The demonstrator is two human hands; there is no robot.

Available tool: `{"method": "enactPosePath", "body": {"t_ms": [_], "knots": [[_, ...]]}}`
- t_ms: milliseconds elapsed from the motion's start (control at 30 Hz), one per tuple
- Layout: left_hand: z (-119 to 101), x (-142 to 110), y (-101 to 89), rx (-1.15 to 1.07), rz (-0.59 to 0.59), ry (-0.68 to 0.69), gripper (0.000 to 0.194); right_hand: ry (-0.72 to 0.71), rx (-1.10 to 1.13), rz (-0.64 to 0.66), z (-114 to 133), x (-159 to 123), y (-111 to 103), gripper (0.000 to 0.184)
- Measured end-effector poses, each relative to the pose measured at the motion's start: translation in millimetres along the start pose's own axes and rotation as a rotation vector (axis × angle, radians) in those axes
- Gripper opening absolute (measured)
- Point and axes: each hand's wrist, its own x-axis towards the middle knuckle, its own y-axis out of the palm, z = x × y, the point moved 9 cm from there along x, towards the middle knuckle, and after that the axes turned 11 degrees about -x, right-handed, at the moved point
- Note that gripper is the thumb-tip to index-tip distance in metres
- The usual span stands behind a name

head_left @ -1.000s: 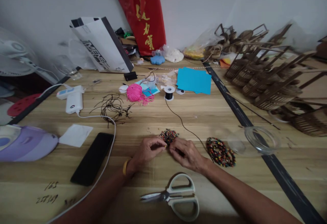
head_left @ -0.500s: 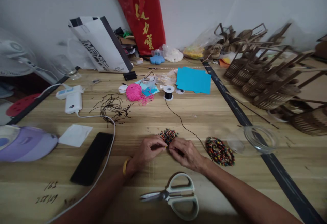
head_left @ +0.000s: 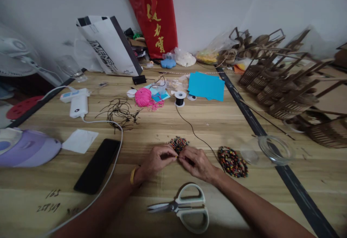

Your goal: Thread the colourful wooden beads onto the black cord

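Observation:
My left hand (head_left: 154,162) is closed in a pinch, with a tiny yellow bead (head_left: 176,156) at its fingertips. Close against it, my right hand (head_left: 199,164) pinches too; what looks like the end of a thin dark cord is between its fingers, largely hidden. Just beyond both hands lies a small heap of loose multicoloured beads (head_left: 178,143). A coiled string of beads (head_left: 233,164) rests to the right of my right forearm. Black cord (head_left: 193,131) runs from a white spool (head_left: 180,95) toward that coil. Scissors (head_left: 173,206) lie nearer me, between my forearms.
On the left are a black phone (head_left: 97,166), a white cable (head_left: 118,151), a paper slip (head_left: 80,140) and cut dark cords (head_left: 119,113). Pink yarn (head_left: 143,97) and blue sheets (head_left: 206,86) lie farther back. A glass dish (head_left: 275,150) and woven baskets (head_left: 284,98) stand right.
The view has shifted slightly. Both hands keep their pinch in almost the same place, and the yellow bead stays at the left fingertips.

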Motion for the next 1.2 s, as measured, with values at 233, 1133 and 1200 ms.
{"method": "enactPosePath", "body": {"t_ms": [233, 1133, 1200], "knots": [[0.6, -0.4, -0.4, 0.004, -0.011, -0.030, 0.006, -0.018, -0.024, 0.026, 0.9, -0.5, 3.3, 0.009], [8.4, -3.4, 0.4, -0.041, -0.016, -0.099, 0.011, 0.002, 0.019, -0.011, 1.1, 0.2, -1.1, 0.006], [2.4, -1.8, 0.9, -0.034, -0.008, -0.055, 0.013, -0.005, 0.034, 0.002, 3.0, 1.3, -2.1, 0.008]]}}
